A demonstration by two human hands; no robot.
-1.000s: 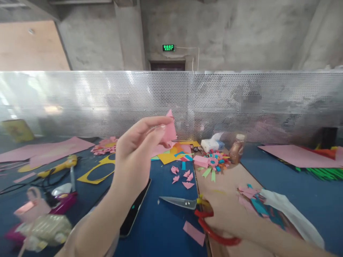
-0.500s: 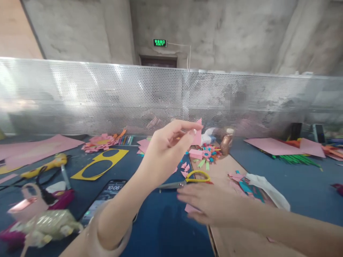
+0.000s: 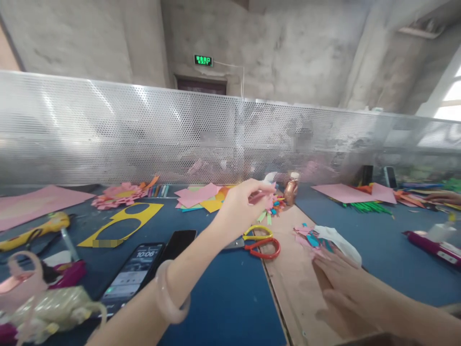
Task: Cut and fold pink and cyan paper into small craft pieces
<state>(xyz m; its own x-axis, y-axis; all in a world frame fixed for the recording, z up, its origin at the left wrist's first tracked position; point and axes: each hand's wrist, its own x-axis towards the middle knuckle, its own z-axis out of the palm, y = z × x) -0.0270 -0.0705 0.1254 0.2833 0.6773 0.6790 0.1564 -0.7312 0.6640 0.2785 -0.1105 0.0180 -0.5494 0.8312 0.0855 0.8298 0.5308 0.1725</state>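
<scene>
My left hand (image 3: pixel 242 207) is raised over the middle of the table, fingers pinched on a small piece of pink paper (image 3: pixel 272 186), mostly hidden behind them. Below that hand lie scissors (image 3: pixel 239 243) with one yellow and one red handle loop. My right hand (image 3: pixel 344 281) rests low over the brown board (image 3: pixel 288 281), fingers stretched out. Its fingertips reach a small heap of pink and blue paper scraps (image 3: pixel 307 235), beside a crumpled white tissue (image 3: pixel 342 244). Behind my left hand is a partly hidden colourful paper decoration (image 3: pixel 276 205).
Two phones, one lit (image 3: pixel 139 266), lie left of my left forearm. A yellow sheet with holes (image 3: pixel 146 218), a yellow glue gun (image 3: pixel 54 223) and a pink paper flower (image 3: pixel 122 194) are further left. A brown bottle (image 3: pixel 291 190) stands behind. At right lies a purple tool (image 3: pixel 432 247).
My right hand has moved right, from beside the scissors to the scrap heap. Small pink pieces near the scissors no longer show there. The red handle loop is now uncovered. The view has turned right.
</scene>
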